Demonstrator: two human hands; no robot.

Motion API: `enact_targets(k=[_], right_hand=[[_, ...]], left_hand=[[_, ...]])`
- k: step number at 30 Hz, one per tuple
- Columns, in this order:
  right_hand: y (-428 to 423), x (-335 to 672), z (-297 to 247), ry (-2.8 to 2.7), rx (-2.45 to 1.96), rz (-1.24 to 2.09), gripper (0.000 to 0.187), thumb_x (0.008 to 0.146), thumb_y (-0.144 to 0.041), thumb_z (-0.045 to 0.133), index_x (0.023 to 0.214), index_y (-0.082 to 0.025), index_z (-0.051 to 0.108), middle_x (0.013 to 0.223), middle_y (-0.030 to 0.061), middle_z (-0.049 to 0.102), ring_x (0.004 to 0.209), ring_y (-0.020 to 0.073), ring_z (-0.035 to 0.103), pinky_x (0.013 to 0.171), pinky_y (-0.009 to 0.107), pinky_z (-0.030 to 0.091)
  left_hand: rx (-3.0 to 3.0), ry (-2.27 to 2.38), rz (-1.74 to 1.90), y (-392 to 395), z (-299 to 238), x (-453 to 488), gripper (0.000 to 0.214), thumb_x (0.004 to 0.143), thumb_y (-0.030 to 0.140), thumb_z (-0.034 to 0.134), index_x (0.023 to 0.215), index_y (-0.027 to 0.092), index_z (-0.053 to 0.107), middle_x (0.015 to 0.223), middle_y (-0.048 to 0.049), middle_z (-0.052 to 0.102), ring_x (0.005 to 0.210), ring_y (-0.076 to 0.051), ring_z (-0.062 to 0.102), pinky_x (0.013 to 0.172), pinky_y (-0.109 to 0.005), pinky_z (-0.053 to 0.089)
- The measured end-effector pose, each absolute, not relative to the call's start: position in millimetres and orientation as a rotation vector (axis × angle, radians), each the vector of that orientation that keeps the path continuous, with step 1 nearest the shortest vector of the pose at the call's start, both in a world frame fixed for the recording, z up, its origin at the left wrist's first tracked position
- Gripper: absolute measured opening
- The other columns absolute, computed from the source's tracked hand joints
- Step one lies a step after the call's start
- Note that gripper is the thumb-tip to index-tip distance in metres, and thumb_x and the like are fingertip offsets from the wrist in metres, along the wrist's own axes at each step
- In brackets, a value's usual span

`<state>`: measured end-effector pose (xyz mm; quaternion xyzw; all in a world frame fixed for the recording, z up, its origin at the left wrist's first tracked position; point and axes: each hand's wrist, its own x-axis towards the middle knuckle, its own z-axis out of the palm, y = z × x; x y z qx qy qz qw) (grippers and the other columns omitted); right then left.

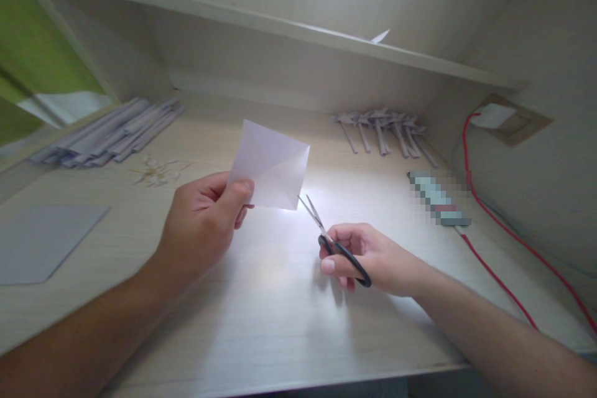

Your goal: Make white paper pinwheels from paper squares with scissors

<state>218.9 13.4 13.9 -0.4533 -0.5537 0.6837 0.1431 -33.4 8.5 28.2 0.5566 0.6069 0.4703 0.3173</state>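
A square piece of white paper (273, 165) with a faint diagonal crease is pinched at its lower left corner by my left hand (208, 217). It is held up above the desk. My right hand (359, 258) has its thumb and fingers in the black handles of a pair of scissors (326, 230). The slim metal blades are slightly apart. Their tips point up and left, close to the paper's lower right corner; I cannot tell whether they touch it.
Rolled paper tubes (112, 137) lie at the back left, near small thin bits (161, 171). A paper stack (51, 239) rests at left. Paper pinwheels on sticks (382, 127) line the back right. A phone (438, 199) on a red cable (501, 280) lies at right, beneath a shelf (280, 28).
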Motion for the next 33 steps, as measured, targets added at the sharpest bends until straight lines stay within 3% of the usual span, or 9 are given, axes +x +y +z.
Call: enact_targets(k=[15, 33], right_hand=[[12.8, 221.2, 6.3, -1.605, -1.329, 2.007, 0.044, 0.068, -0.047, 0.094, 0.08, -0.016, 0.066, 0.06, -0.0053, 0.057, 0.051, 0.0082, 0.045, 0.046, 0.022, 0.029], [12.6, 219.7, 9.1, -1.584, -1.343, 2.02, 0.045, 0.065, -0.047, 0.096, 0.076, -0.016, 0.065, 0.058, -0.0054, 0.057, 0.051, 0.0081, 0.045, 0.047, 0.023, 0.029]], left_hand=[[1.525, 1.641, 1.129, 6.7, 27.3, -29.5, 0.036, 0.087, 0.042, 0.056, 0.057, 0.023, 0.051, 0.05, 0.003, 0.043, 0.051, -0.015, 0.04, 0.05, -0.03, 0.031], [1.493, 1.584, 1.093, 6.0, 26.9, -28.8, 0.038, 0.085, 0.047, 0.057, 0.056, 0.023, 0.053, 0.05, 0.0025, 0.045, 0.052, -0.015, 0.041, 0.049, -0.029, 0.031]])
